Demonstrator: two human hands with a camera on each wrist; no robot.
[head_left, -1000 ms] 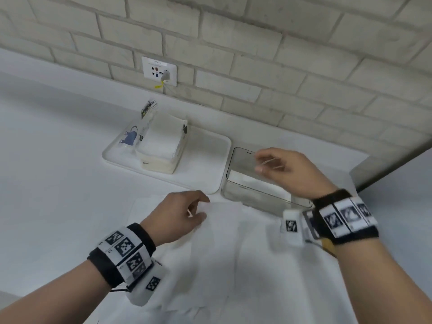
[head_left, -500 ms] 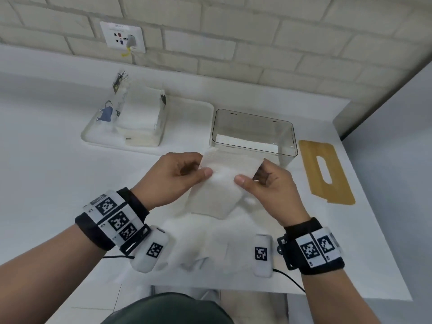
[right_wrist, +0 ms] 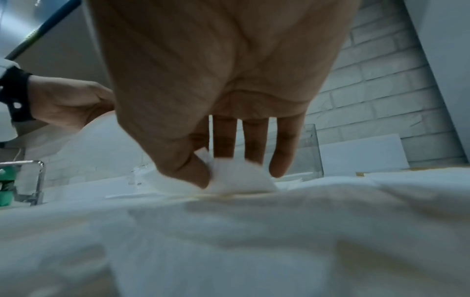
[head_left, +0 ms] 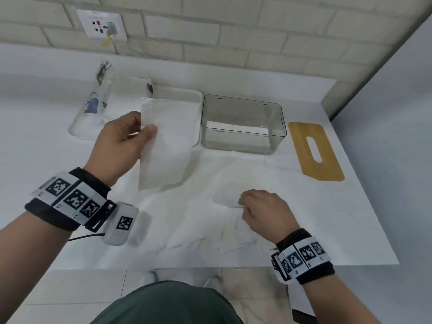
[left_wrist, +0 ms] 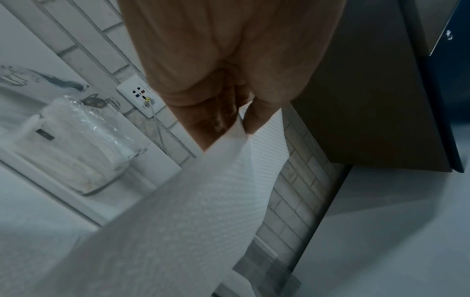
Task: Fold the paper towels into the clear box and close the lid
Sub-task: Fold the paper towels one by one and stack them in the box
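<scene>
My left hand [head_left: 131, 139] pinches the top corner of a folded paper towel [head_left: 163, 146] and holds it hanging above the counter, left of the clear box [head_left: 243, 123]; the left wrist view shows the towel [left_wrist: 178, 211] draped from the fingers [left_wrist: 250, 118]. The box stands open with a white towel flat on its bottom. Lower right, my right hand [head_left: 259, 206] pinches an edge of another paper towel [head_left: 224, 197] lying among several loose sheets on the counter; the right wrist view shows thumb and fingers [right_wrist: 223, 142] on a raised white fold [right_wrist: 239, 178]. The wooden lid [head_left: 314, 150] with a slot lies right of the box.
A white tray [head_left: 77, 129] at the back left holds a plastic-wrapped pack of paper towels [left_wrist: 76, 148]. A wall socket [head_left: 101, 24] sits on the brick wall. The counter's front edge runs just below my hands. A tap [right_wrist: 33, 180] shows at far left.
The right hand let go of the folded towel and dropped to the loose sheets near the front. The left hand lifted that towel up and to the left.
</scene>
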